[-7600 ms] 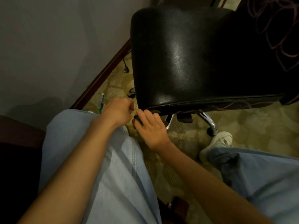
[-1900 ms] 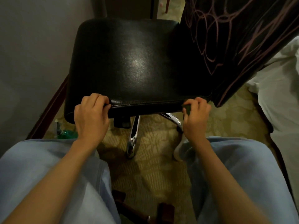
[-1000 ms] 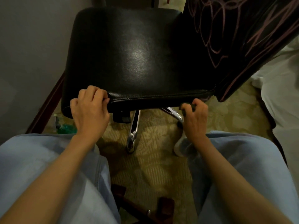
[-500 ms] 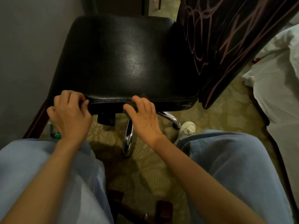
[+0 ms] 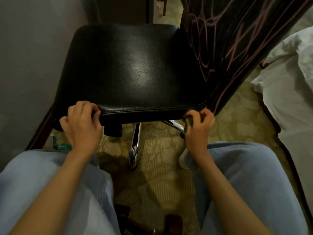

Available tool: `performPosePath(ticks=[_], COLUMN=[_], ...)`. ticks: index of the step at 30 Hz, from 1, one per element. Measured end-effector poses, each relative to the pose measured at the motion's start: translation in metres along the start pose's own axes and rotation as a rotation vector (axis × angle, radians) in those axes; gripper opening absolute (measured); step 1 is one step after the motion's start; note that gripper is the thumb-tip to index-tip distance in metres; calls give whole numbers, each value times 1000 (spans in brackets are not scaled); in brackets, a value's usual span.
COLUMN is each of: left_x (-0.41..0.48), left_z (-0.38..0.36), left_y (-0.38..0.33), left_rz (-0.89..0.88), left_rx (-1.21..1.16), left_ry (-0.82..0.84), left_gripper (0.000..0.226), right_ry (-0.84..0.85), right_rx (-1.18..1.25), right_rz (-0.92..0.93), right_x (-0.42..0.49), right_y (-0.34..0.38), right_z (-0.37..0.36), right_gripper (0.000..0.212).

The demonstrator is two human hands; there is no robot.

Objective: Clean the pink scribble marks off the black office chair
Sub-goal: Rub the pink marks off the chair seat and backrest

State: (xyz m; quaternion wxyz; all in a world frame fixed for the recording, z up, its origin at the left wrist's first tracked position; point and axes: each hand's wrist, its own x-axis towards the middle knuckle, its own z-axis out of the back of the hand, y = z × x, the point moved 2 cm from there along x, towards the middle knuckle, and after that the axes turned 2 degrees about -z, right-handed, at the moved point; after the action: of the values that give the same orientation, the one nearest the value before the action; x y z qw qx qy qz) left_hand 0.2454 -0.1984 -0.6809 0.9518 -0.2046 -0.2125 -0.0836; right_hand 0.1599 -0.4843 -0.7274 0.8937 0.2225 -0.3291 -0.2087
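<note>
The black office chair (image 5: 128, 68) stands in front of me, its glossy seat facing up. Its backrest (image 5: 237, 39) rises at the right and carries pink scribble marks (image 5: 206, 53). My left hand (image 5: 81, 122) grips the seat's near left edge with curled fingers. My right hand (image 5: 198, 128) is closed on a dark, crumpled cloth (image 5: 190, 122) and presses it against the seat's near right corner, just below the backrest.
A grey wall with a dark wooden skirting (image 5: 39, 133) runs along the left. A green bottle (image 5: 61, 146) lies on the patterned carpet by my left knee. White bedding (image 5: 291, 85) fills the right. The chair's chrome legs (image 5: 135, 143) spread between my knees.
My right hand has slid from the middle of the seat's front edge to its right corner with the cloth. My left hand keeps its hold on the left edge.
</note>
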Motion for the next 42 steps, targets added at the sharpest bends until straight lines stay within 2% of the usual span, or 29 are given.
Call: performPosePath(ticks=[4,8,12,14,17,19,21,24,27,29,33,38,40,42], left_x=[0,0,3,4,4,4,4,4,3,3,4,6,6,6], left_z=[1,-1,-4,-5,-5,-3,-1,2,2,2,1,0,-1,-1], left_y=[0,1,2,2,1,-1,-3,-5,-7,-7,-5,-3,-3,-2], left_rz=[-11,-15,2,-5,3,11,13,20,36,43,34,10,-7,-12], left_rx=[-35,-44,-78,-93,-96,-81,-60,-49,-74,-83,-83,-88,-86,-79], left_ry=[-6,-3,18,24,30,36,38,35,26,15,12,31,25,20], left_gripper=[8,8,8,8,7,8,8,8,9,8,7,5,4,4], right_ry=[-217,-187,-241,-205,-21,111,163,9,-195,-256,-290,-292,-234,-89], right_rx=[87,183,246,238,200,171,187,236,231,224,272,344,368,416], right_rz=[-205,-291,-337,-291,-145,-8,59,-27,-241,-329,-396,-475,-448,-409], right_x=[20,21,12,4,-19,-36,-43,-27,5,20,16,-10,-22,-36], right_y=[-20,-18,11,28,53,64,65,51,18,-3,-9,25,46,68], right_z=[21,5,-18,-23,-35,-45,-49,-31,-10,-7,-21,-41,-46,-51], right_gripper=[20,17,19,23,22,34,42,34,19,17,18,25,19,21])
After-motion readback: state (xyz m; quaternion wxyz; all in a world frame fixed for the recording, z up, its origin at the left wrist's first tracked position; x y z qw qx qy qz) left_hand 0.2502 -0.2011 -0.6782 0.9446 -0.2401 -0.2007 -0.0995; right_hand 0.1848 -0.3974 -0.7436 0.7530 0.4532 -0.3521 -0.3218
